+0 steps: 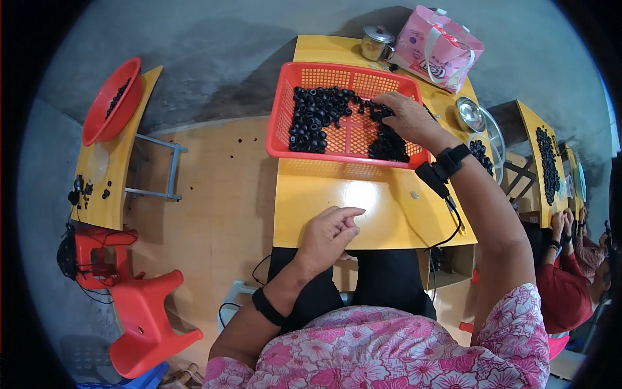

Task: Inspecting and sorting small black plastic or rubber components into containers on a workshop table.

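A red plastic basket stands on the yellow table in front of me. On its left side lies a heap of round black caps with holes, and on its right a pile of smaller dark black pieces. My right hand reaches over the basket's right rim, fingers bent together at the top of the right pile; what they pinch is too small to make out. Above the table's near edge hovers my left hand, fingers curled and thumb close to the index finger. Anything between them is hidden.
Behind the basket stand a lidded metal mug and a pink bag. A steel bowl and a tub of black parts sit at right. A cable hangs from my right wrist strap. Co-workers sit at far right.
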A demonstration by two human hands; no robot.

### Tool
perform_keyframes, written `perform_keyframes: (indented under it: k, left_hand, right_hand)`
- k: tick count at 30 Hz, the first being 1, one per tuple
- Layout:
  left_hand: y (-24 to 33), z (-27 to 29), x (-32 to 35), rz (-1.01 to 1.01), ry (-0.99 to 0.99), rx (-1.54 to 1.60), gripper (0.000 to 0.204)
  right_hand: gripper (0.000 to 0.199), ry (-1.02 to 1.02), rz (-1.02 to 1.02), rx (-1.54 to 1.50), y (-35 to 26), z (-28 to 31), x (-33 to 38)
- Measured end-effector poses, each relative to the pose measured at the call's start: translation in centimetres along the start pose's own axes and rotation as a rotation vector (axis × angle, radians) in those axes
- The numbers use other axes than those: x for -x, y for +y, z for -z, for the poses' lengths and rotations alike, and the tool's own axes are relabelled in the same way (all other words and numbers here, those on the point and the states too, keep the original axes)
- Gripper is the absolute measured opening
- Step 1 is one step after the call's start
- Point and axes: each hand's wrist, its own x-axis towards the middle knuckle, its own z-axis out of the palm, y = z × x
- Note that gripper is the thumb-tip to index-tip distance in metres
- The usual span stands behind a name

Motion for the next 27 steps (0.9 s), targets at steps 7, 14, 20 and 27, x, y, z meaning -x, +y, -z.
perform_keyframes:
  k: [7,14,20,27]
  left_hand:
    - [-0.2,0.2,-0.4,-0.056,-0.041,-0.099,0.032]
    - [-0.1,0.3,-0.3,-0.051,-0.055,-0.102,0.032]
    - [-0.3,0.4,-0.2,-0.089,-0.041,-0.133,0.031]
    - [-0.2,0.2,-0.2,-0.077,-0.051,-0.149,0.031]
  right_hand:
    - [0.055,-0.105,0.144,0.018,2.0,-2.7,-3.7]
    - [0.052,-0.396,0.202,0.065,1.5,-0.8,-1.7]
    - [0.034,-0.637,0.045,-0.191,0.3,2.0,-1.2]
    - [0.051,-0.189,0.240,0.040,2.1,-1.4,-3.5]
